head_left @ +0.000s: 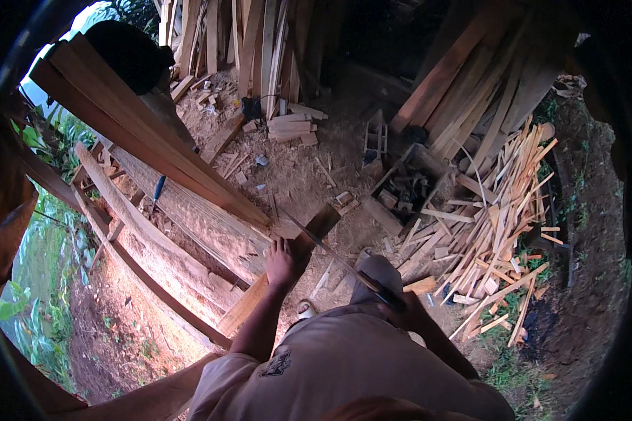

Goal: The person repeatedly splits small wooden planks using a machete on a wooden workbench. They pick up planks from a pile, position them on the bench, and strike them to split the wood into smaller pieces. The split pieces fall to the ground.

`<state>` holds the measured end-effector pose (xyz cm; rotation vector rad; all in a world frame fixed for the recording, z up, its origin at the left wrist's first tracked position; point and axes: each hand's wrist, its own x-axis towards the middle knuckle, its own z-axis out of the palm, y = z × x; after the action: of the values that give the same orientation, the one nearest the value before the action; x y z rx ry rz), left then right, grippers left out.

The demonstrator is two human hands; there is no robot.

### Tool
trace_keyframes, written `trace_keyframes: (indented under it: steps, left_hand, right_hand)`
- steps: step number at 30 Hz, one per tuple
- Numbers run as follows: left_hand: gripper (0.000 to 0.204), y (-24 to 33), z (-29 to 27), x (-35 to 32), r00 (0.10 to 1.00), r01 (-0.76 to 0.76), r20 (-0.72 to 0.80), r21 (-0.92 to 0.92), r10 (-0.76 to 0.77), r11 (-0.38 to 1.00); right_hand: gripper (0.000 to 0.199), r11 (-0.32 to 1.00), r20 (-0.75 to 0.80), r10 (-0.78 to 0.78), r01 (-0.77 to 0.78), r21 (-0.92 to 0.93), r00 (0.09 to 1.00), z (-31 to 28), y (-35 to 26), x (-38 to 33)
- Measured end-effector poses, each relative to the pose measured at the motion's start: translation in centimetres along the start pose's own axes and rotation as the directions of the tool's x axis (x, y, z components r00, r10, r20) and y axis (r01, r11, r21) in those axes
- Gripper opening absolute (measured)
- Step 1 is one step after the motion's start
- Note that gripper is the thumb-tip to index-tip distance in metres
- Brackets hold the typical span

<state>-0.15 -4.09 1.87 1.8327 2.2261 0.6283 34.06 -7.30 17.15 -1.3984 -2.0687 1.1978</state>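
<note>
A short wooden board (317, 223) lies slanting across the work in front of me, its dark far end pointing away to the right. My left hand (282, 265) grips this board, with its fingers bent over the wood. A handsaw (345, 266) crosses the board just right of that hand; its thin blade slopes from far left to near right. My right hand (402, 312) is closed around the saw's dark handle, beside my knee. Whether the teeth are in the wood I cannot tell.
Long planks (147, 130) rise at the left, where another person's dark head (128, 56) shows behind them. A blue-handled tool (159, 188) rests on a wide plank (196, 210). Offcuts (495, 245) pile up at right, near a box of dark bits (407, 189). Boards (484, 77) lean behind.
</note>
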Motion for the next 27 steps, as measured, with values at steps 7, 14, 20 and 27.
trace_keyframes:
  steps: [7,14,20,27]
  left_hand:
    - [0.069,1.3,-1.9,-0.1,1.0,0.0,0.01,-0.032,0.0,1.0]
    - [0.067,0.4,-0.3,0.2,0.998,-0.047,0.049,-0.065,0.05,0.997]
    - [0.065,0.7,-1.7,-0.1,1.0,0.03,0.005,0.0,-0.03,1.0]
    - [0.066,0.5,-0.8,0.0,0.999,0.032,0.012,0.028,-0.032,0.999]
  right_hand:
    - [0.035,0.976,0.139,0.197,-0.181,-0.12,0.97,-6.9,-11.3,-3.3]
    - [0.038,0.981,-0.195,-0.089,0.053,-0.185,0.977,9.4,0.9,14.0]
    - [0.038,0.992,0.103,0.124,-0.125,0.004,0.987,9.3,-1.8,14.4]
    - [0.028,0.989,-0.063,-0.131,0.126,-0.079,0.989,1.9,3.6,-0.1]
